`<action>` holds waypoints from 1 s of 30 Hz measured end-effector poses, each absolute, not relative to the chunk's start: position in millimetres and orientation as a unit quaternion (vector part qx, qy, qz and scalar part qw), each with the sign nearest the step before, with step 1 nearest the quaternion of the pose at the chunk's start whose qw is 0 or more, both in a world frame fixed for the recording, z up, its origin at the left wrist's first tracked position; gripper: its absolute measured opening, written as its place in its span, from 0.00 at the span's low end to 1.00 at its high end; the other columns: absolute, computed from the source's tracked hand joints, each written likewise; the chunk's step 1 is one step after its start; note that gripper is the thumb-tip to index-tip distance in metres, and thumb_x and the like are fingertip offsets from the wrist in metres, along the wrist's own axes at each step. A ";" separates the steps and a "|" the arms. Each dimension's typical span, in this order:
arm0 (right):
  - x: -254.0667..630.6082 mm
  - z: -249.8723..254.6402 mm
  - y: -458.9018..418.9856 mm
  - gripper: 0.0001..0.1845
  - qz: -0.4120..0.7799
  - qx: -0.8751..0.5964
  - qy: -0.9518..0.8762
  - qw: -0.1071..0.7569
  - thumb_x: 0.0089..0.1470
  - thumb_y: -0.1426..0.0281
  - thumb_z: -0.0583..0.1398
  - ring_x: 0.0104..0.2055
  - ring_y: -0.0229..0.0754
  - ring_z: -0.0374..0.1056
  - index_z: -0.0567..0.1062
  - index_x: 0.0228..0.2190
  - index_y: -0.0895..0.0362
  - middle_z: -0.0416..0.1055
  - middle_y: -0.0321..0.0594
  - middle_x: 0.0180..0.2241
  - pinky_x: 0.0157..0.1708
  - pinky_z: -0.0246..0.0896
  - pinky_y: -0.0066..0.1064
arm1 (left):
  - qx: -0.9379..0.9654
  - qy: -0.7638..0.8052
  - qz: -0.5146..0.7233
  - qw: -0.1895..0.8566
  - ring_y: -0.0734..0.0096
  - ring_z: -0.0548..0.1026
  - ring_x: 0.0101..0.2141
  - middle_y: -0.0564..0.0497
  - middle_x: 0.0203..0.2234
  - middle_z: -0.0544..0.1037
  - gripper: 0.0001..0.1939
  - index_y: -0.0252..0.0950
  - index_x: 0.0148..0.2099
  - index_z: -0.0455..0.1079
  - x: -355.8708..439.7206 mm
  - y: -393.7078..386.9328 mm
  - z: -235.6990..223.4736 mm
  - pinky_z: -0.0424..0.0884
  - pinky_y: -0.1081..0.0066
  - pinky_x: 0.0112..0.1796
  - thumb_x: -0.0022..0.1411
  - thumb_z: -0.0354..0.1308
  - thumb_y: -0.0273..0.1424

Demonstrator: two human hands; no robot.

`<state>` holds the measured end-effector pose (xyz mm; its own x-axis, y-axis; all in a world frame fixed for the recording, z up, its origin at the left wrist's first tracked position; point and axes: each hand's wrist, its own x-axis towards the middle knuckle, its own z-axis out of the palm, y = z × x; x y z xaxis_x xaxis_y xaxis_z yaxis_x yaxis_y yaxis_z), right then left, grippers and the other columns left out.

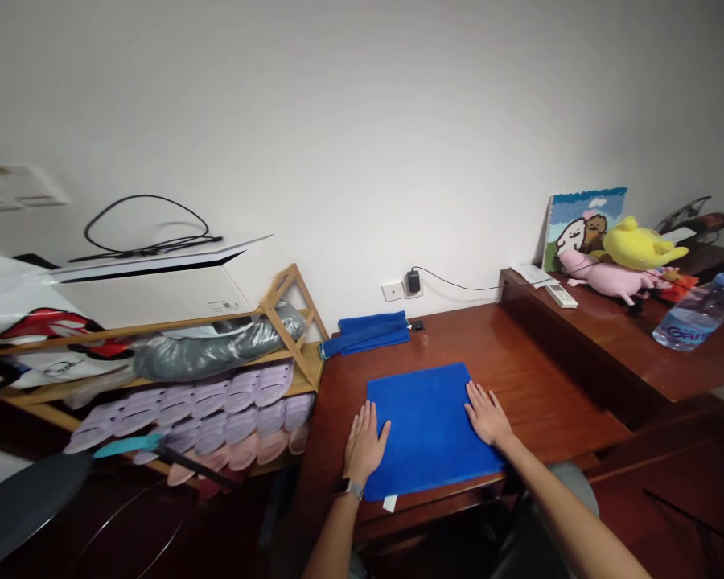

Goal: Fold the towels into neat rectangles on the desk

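A blue towel [428, 430] lies spread flat on the brown wooden desk [555, 386], with a small white tag [389, 503] poking out at its near edge. On the towel's left edge rests my left hand [365, 442], flat, fingers stretched out, a watch on its wrist. My right hand [487, 415] lies flat across the right edge, its fingers spread. Neither hand grips anything. Toward the wall, more folded blue cloth [371, 334] sits at the desk's back left corner.
Left of the desk, a wooden rack [295, 338] holds several lilac and pink slippers [217, 402] and a white box [157, 289]. The raised desk section at right bears plush toys [615, 277], a remote [561, 295] and a water bottle [697, 314]. A black charger [413, 280] is plugged into the wall.
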<state>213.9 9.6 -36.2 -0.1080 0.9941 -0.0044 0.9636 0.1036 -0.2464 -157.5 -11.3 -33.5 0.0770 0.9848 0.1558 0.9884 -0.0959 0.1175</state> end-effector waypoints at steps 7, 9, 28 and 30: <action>216.2 -32.2 -18.1 0.36 0.035 -0.653 -0.744 0.137 0.72 0.56 0.39 0.77 0.48 0.40 0.50 0.74 0.57 0.46 0.41 0.75 0.75 0.35 0.50 | -0.733 -0.672 -0.102 0.021 0.56 0.52 0.73 0.37 0.73 0.55 0.40 0.28 0.77 0.49 -147.3 -13.5 -29.2 0.51 0.53 0.71 0.76 0.32 0.51; 218.4 -37.6 -34.7 0.36 0.032 -0.651 -0.744 0.146 0.72 0.55 0.38 0.77 0.48 0.41 0.50 0.74 0.55 0.47 0.40 0.75 0.74 0.36 0.50 | -0.733 -0.672 -0.105 0.025 0.56 0.53 0.73 0.38 0.73 0.56 0.40 0.29 0.77 0.48 -147.5 -13.4 -29.5 0.50 0.52 0.71 0.76 0.33 0.51; 221.7 -53.3 -61.0 0.35 0.065 -0.647 -0.750 0.121 0.72 0.55 0.40 0.77 0.47 0.42 0.50 0.73 0.53 0.46 0.38 0.75 0.75 0.36 0.49 | -0.871 -0.465 -0.143 -0.065 0.60 0.50 0.74 0.46 0.75 0.52 0.34 0.37 0.78 0.43 42.7 -38.7 -13.2 0.52 0.52 0.71 0.78 0.33 0.45; 222.6 -55.4 -60.7 0.34 0.060 -0.642 -0.755 0.120 0.72 0.56 0.40 0.77 0.47 0.42 0.51 0.73 0.52 0.46 0.37 0.75 0.75 0.37 0.49 | -0.874 -0.456 -0.143 -0.084 0.58 0.50 0.73 0.45 0.74 0.53 0.34 0.38 0.79 0.41 56.8 -43.5 -23.7 0.52 0.50 0.71 0.78 0.33 0.45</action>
